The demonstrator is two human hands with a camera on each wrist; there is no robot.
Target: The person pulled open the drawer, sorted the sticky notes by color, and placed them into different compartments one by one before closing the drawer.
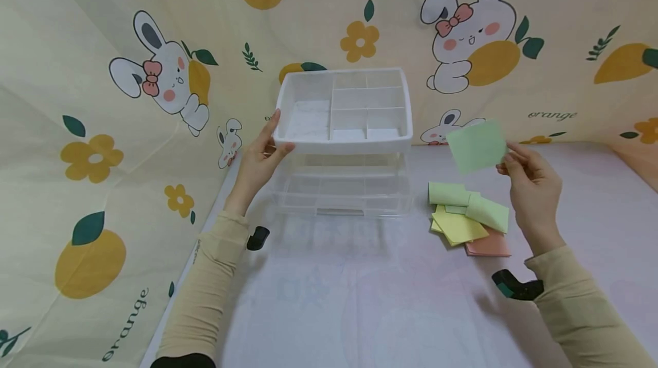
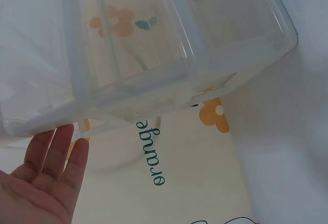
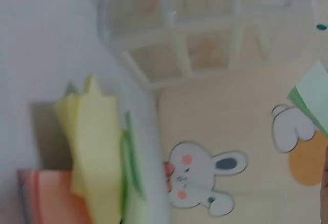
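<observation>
A white, clear-sided plastic drawer organizer (image 1: 341,145) stands upright, its top tray split into several compartments. My left hand (image 1: 255,165) holds its front left corner, thumb on the front rim and index finger along the side. In the left wrist view, other fingers (image 2: 64,157) touch the organizer's side (image 2: 133,90). My right hand (image 1: 534,188) pinches square green sticky notes (image 1: 478,147) by their right edge, raised above a pile. That pile has curled green sticky notes (image 1: 488,214), yellow sticky notes (image 1: 459,227) and orange-pink sticky notes (image 1: 489,244).
A white cloth (image 1: 329,299) covers the table. Behind and to the left hangs a cream backdrop (image 1: 319,19) printed with rabbits, oranges and flowers. Black wrist camera parts (image 1: 516,286) show beside both sleeves.
</observation>
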